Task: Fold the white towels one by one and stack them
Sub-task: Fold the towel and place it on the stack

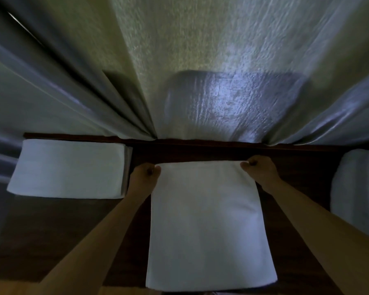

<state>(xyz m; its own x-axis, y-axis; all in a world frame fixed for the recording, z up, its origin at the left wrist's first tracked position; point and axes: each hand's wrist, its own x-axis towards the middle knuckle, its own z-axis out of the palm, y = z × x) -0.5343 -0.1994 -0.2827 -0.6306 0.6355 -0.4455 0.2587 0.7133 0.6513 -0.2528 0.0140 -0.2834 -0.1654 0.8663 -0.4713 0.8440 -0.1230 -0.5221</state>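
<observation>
The left hand (144, 174) pinches the far left corner of a white towel (209, 226), and the right hand (259, 170) pinches its far right corner. Between the two hands and back toward the person, the towel lies flat on the dark desk (200, 152). Outward from the left hand sits a stack of folded towels (68, 169). Outward from the right hand lies a heap of unfolded towels (358, 188).

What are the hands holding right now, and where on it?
The white towel: left hand pinches its far left corner, right hand its far right corner.
</observation>
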